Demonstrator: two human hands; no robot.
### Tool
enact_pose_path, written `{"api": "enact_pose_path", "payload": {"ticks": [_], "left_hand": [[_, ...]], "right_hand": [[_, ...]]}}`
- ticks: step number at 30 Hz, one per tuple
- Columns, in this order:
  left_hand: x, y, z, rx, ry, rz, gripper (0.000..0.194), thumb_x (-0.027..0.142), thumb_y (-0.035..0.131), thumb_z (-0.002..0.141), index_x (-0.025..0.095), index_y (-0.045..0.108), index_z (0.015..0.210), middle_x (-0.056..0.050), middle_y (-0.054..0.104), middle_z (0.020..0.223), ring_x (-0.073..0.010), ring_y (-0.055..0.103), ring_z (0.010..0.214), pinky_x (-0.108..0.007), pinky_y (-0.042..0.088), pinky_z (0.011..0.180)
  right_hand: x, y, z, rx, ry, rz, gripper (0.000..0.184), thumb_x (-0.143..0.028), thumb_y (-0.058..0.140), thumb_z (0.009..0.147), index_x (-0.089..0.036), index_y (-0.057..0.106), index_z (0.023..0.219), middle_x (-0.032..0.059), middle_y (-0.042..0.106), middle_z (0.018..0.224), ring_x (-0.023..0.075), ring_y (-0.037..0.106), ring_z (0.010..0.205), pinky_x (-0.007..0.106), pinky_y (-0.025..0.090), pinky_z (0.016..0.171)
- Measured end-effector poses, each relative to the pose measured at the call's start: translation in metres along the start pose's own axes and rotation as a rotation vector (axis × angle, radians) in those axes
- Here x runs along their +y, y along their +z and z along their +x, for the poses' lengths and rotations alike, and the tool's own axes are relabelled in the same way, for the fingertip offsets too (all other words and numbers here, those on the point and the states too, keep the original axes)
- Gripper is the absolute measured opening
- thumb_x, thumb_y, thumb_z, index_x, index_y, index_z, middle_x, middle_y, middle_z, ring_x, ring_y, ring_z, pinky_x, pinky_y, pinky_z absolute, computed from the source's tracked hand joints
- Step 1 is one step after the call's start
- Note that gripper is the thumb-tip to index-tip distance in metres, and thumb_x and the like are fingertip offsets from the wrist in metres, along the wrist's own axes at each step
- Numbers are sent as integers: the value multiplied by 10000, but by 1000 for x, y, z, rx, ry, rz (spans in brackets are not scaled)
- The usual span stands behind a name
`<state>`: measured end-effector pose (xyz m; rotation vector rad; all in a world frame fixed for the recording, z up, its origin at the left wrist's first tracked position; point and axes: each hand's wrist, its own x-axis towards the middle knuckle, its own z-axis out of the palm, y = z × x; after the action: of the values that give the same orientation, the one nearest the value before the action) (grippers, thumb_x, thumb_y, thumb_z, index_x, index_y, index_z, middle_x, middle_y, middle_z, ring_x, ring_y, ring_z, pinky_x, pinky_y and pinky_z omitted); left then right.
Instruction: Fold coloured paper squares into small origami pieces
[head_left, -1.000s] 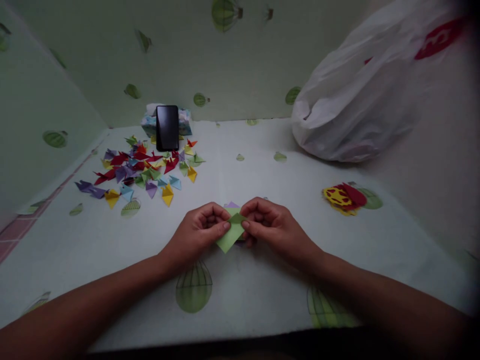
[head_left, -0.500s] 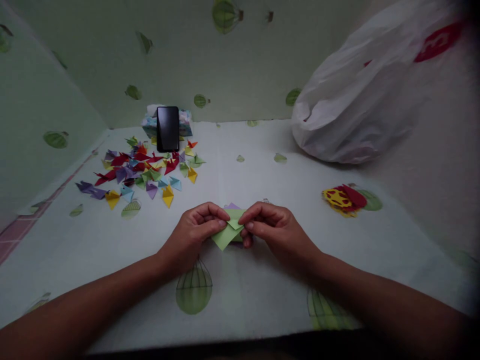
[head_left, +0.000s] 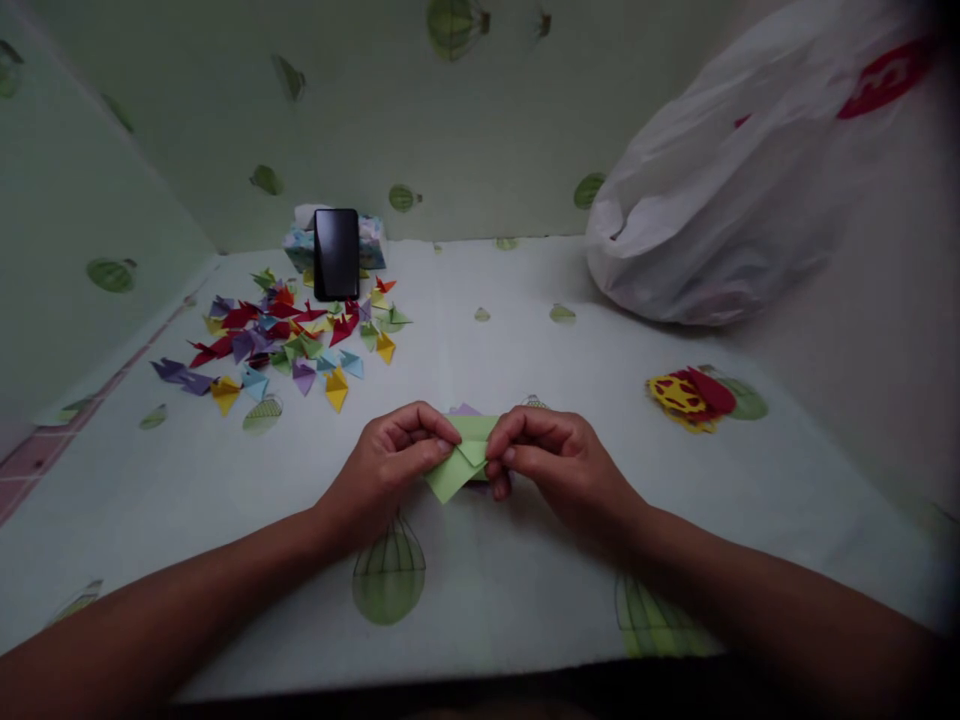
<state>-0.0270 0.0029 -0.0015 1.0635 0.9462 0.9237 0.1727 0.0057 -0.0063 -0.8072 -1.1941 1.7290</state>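
A light green piece of paper, partly folded, sits between my two hands just above the table. My left hand pinches its left side with thumb and fingers closed. My right hand pinches its right side, fingers curled over a folded flap. A corner of purple paper shows on the table just behind the green piece.
A heap of small folded paper pieces in several colours lies at the far left. A black phone leans upright against a tissue box behind it. A white plastic bag fills the far right. Red and yellow papers lie at right.
The green paper's upper right part has been folded down into a flap. My right hand's fingers have slid slightly along it. My left hand has barely moved.
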Motion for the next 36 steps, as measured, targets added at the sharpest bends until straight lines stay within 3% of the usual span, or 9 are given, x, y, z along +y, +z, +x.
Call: {"api": "enact_pose_path", "payload": {"ticks": [4,20,29,36], "left_hand": [[4,2,-2,46,91,135,36,200,679,803,178,664,827,19,632,696,-98,542,633,-208,403,591],[8,2,-7,66,217,400,92,214,599,818,164,674,800,-4,611,673,-118,515,605,-231,394,547],[9,4,-3,11,82,229,134,311,670,842,185,656,884,9,626,731,-109,542,644,-207,408,568],[11,4,-1,7,-4,282,234,359,663,840,156,660,723,11,604,648,-105,505,591,-218,400,564]], "right_hand": [[-1,-1,1,3,14,45,90,-95,618,781,-155,679,751,-11,676,646,95,615,545,235,503,565],[-1,0,2,10,36,34,77,-111,610,769,-158,668,748,1,683,647,109,618,552,252,500,573],[-7,0,-1,-13,-54,-156,165,-62,560,743,-171,683,725,-15,674,621,113,635,564,256,523,585],[-11,1,-3,-12,-150,-371,177,-77,533,757,-180,670,709,-5,659,626,129,630,599,272,509,599]]}}
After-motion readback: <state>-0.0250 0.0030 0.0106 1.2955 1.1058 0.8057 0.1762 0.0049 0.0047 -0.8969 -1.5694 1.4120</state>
